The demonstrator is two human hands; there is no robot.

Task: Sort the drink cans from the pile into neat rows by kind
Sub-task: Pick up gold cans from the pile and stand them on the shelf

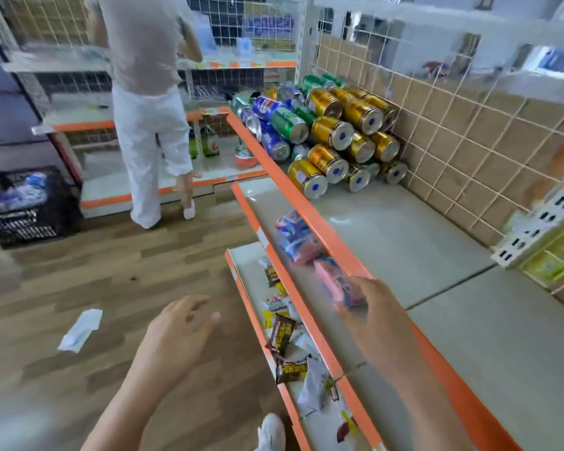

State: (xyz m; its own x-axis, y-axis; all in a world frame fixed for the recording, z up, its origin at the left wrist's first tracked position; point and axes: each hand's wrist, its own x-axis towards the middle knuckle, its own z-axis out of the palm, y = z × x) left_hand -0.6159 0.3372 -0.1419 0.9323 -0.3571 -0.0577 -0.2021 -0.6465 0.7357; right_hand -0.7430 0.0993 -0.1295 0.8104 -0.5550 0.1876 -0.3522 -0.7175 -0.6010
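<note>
Top shelf (404, 239): can pile (332, 131) at its far corner. Left hand (176, 333) fingers apart, empty; right hand (372, 314) blurred, grip unclear.

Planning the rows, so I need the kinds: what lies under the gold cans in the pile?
Low among the gold cans a green can peeks out; the bottom gold ones rest on the shelf. Anything deeper in the pile is covered.
</note>
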